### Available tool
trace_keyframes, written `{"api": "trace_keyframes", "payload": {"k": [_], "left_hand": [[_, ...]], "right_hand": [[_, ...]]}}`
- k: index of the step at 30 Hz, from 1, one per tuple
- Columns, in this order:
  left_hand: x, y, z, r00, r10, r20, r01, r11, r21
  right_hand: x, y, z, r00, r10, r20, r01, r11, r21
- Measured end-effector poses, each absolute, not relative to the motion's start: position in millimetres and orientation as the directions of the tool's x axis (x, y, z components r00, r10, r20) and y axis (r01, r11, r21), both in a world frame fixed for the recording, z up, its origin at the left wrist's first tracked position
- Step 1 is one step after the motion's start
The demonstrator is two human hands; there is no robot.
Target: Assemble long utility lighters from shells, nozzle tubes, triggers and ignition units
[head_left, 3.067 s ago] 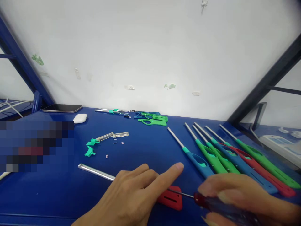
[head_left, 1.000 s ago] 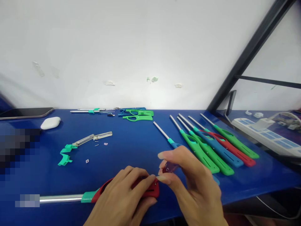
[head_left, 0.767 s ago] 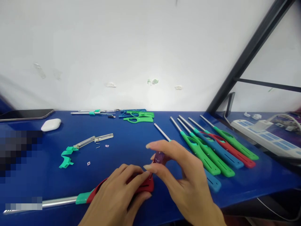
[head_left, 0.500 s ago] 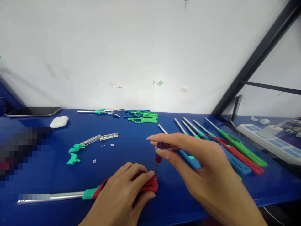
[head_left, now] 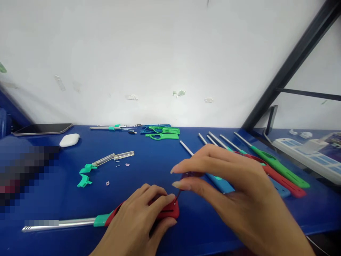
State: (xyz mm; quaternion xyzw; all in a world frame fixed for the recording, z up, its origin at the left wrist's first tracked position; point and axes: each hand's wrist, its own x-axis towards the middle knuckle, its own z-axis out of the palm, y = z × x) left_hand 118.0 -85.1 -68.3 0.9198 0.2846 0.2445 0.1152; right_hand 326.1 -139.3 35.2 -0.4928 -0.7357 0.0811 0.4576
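Observation:
A red long-reach lighter (head_left: 169,212) with a teal collar and metal tube lies across the front of the table. My left hand (head_left: 141,215) is closed over its red handle, pressing it down. A small screwdriver (head_left: 183,183) leans to the right, its tip at a hole near the handle's end. My right hand (head_left: 226,188) grips the screwdriver's dark handle between thumb and fingers, hiding most of it. Behind that hand, a blue lighter (head_left: 221,183) is partly covered.
Several red, blue and green lighters, including a green one (head_left: 282,165), lie on the right. Clear fuel tanks (head_left: 124,155), teal clips (head_left: 84,180) and tiny screws are left of centre. Green handle shells (head_left: 165,136), an earbud case (head_left: 69,140) and a phone (head_left: 44,128) sit farther back.
The screwdriver has tilted further right, and my right hand has shifted slightly right and down with it. My left hand and the red lighter stay in place.

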Motion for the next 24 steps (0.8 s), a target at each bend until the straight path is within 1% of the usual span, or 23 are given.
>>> {"api": "trace_keyframes", "payload": {"k": [2,5,7,11,13,16,19,21,24], "left_hand": [[118.3,-84.5,-69.2,0.714,0.579,0.394,0.469,-0.813,0.346],[117.6,-82.7,-71.3,0.706,0.586,0.397,0.485,-0.809,0.333],[116.7,-80.5,-72.5,0.703,0.579,0.412,0.492,-0.815,0.307],[116.3,-74.6,-71.8,0.716,0.489,0.498,0.444,-0.87,0.215],[117.0,-72.6,-69.8,0.725,0.465,0.507,0.434,-0.881,0.188],[118.7,-72.8,-66.4,0.74,0.469,0.482,0.439,-0.88,0.183],[119.4,-74.8,-64.0,0.741,0.457,0.492,0.438,-0.884,0.162],[118.5,-75.7,-63.6,0.739,0.455,0.498,0.443,-0.884,0.149],[116.4,-76.4,-64.9,0.738,0.486,0.468,0.46,-0.87,0.178]], "right_hand": [[325.0,-139.3,36.5,-0.104,0.789,0.606,0.642,0.519,-0.565],[325.2,-138.7,37.7,-0.12,0.795,0.594,0.603,0.534,-0.593],[325.6,-137.8,37.3,-0.102,0.796,0.597,0.6,0.528,-0.601],[328.1,-135.8,33.3,-0.056,0.751,0.658,0.653,0.526,-0.545],[330.9,-136.2,30.7,-0.086,0.763,0.641,0.673,0.519,-0.527],[333.2,-137.7,28.0,-0.15,0.802,0.577,0.661,0.516,-0.545],[330.5,-136.7,27.9,-0.115,0.806,0.58,0.654,0.501,-0.567],[328.9,-135.8,28.5,-0.083,0.796,0.6,0.69,0.48,-0.541],[331.5,-138.4,29.0,-0.129,0.794,0.594,0.721,0.486,-0.494]]}}
